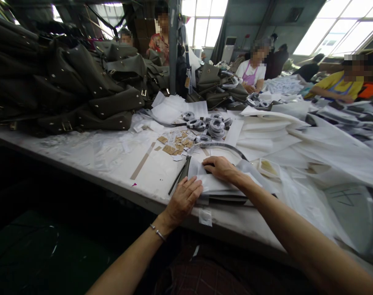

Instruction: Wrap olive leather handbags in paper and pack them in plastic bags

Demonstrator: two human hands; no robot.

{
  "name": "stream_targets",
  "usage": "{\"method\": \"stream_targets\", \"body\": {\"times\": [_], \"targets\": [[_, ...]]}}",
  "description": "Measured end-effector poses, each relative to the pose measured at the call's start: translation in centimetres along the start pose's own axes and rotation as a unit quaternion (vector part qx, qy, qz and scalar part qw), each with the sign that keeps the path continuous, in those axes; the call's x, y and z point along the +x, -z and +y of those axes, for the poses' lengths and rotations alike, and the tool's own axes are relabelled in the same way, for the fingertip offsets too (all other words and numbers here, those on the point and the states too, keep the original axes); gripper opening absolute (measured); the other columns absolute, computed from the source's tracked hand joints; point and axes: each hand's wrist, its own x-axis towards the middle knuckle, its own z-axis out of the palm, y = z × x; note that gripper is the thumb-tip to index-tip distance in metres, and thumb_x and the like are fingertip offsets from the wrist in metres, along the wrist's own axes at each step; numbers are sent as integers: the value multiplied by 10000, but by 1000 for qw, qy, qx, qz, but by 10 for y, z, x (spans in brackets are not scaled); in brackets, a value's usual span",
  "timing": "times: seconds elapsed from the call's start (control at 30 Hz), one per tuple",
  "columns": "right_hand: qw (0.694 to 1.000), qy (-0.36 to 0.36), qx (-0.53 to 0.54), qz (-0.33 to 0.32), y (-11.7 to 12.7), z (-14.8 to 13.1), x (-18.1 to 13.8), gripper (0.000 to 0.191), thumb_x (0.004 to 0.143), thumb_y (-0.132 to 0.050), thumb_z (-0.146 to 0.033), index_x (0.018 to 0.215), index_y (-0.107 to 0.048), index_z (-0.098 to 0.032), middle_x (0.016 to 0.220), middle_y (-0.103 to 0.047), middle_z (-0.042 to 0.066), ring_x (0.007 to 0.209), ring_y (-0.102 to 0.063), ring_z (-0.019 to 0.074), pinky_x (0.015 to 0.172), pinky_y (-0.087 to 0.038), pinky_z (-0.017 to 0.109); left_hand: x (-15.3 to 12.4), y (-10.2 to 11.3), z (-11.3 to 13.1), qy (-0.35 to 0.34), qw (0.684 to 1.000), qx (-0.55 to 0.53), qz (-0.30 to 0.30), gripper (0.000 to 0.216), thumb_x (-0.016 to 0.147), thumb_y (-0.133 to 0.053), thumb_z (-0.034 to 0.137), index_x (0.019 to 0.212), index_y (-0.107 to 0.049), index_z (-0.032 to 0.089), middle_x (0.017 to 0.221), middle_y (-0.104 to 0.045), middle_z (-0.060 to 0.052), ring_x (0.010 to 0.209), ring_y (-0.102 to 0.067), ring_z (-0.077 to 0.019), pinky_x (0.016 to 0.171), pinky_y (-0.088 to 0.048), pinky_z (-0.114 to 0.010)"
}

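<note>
A dark olive bag [184,174] lies flat at the table's front edge, mostly covered by a white wrapping sheet [217,184]. My left hand [185,196] rests over the near left corner of this bundle, its fingers stretched out flat on sheet and bag. Farther in, my right hand [221,167] has its fingers bent and closed at a fold of the sheet; the fingertips are partly hidden. A dark strap in clear film [226,145] arches behind the bundle. Below it, a piece of clear tape [205,217] hangs from the table edge.
Brown tags [176,144] and coiled wrapped straps [216,128] lie behind the bundle. Stacked white sheets [266,131] spread to the right. Olive bags [91,86] are heaped at the left. Several co-workers are across the table, one in a purple apron [249,78].
</note>
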Motion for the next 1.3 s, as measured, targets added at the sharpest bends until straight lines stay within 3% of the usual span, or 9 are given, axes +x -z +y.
{"method": "stream_targets", "body": {"times": [0.1,0.17,0.27,0.37,0.5,0.67,0.8,1.0,1.3], "targets": [[992,26,32,118,7,-4,-32,151,891,-615,-227,965,-746,-228,992,-757,39,927,-690,205,872,-512,325,-1,-1,-1,2,1000,-12,9,422,908,-387,34,1303,-499,135,1221,-658,-123,1297,-524,-224,1085,-454,-473],[982,94,53,156,9,-12,-61,118,909,-611,-229,940,-724,-225,937,-748,33,868,-686,182,824,-521,310,-2,-2,-1,10,1000,-17,15,411,915,-391,41,1300,-500,139,1194,-663,-119,1258,-552,-220,1073,-468,-466],[964,242,35,105,2,-27,-106,116,942,-572,-200,958,-687,-210,930,-731,44,877,-663,166,819,-504,307,-3,-3,-2,17,999,-26,10,392,939,-395,64,1307,-496,152,1197,-656,-117,1253,-550,-223,1076,-465,-472],[948,311,-35,52,-17,-36,-137,153,962,-551,-233,1065,-657,-194,999,-720,69,934,-634,190,837,-477,344,-3,-2,-2,10,1000,-26,3,384,950,-401,69,1313,-497,151,1217,-645,-123,1269,-535,-230,1084,-458,-472],[948,290,-103,80,-49,-32,-147,267,988,-489,-242,1212,-610,-161,1115,-699,107,1024,-591,239,855,-449,388,-2,0,-2,5,1000,-23,-2,411,954,-377,72,1344,-483,149,1240,-633,-132,1297,-513,-235,1084,-457,-470],[946,282,-37,158,-70,-33,-133,202,996,-462,-186,1022,-661,-181,909,-721,65,901,-599,196,785,-440,350,-3,-1,-1,-3,1000,-12,-9,453,959,-380,84,1402,-436,161,1308,-613,-138,1383,-431,-244,1107,-432,-486],[939,277,25,202,-80,-49,-126,231,972,-440,-100,952,-657,-175,869,-716,63,883,-616,186,814,-464,340,-5,-3,-1,-11,1000,11,10,429,966,-419,94,1391,-447,140,1339,-605,-146,1429,-362,-258,1123,-410,-501],[945,256,87,182,-96,-61,-144,219,945,-449,-56,961,-637,-167,839,-695,73,845,-633,185,765,-505,310,-5,-2,-1,0,1000,-3,-16,434,974,-370,93,1399,-451,119,1324,-615,-137,1418,-383,-246,1137,-402,-486],[956,254,93,117,-93,-62,-169,229,945,-402,-59,930,-598,-177,783,-653,63,751,-617,178,709,-507,300,-7,-5,-1,21,1000,1,-15,449,978,-369,97,1419,-444,139,1348,-599,-132,1405,-404,-236,1125,-420,-464]]}}
